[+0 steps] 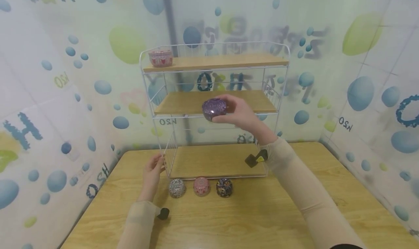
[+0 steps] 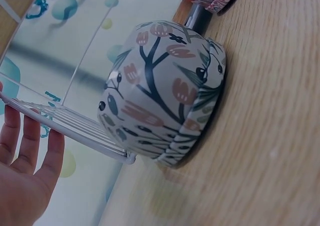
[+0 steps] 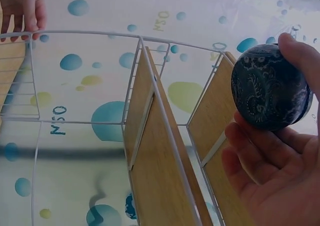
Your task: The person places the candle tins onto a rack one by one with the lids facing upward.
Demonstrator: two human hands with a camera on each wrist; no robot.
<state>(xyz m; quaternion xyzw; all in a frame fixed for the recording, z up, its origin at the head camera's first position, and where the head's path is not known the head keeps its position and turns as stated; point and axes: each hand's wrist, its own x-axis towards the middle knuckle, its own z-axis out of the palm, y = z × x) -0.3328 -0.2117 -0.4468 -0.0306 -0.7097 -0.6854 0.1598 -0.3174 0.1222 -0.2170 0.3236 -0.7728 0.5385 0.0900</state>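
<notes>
In the head view my right hand (image 1: 240,112) holds a round purple patterned tin (image 1: 213,109) in front of the middle shelf (image 1: 183,103). The right wrist view shows the tin (image 3: 270,88) dark blue, with pale swirls, between thumb and fingers. My left hand (image 1: 153,171) holds the lower left side rail of the white wire rack (image 1: 167,163), its fingertips at the rail in the left wrist view. On the table before the rack stand a white floral tin (image 1: 177,188), a pink tin (image 1: 201,186) and a dark patterned tin (image 1: 224,187).
Another pink tin (image 1: 160,57) sits at the left end of the top shelf (image 1: 222,61). The bottom shelf (image 1: 212,160) lies just behind the row of tins. The wooden table (image 1: 262,220) backs onto a printed curtain (image 1: 327,78).
</notes>
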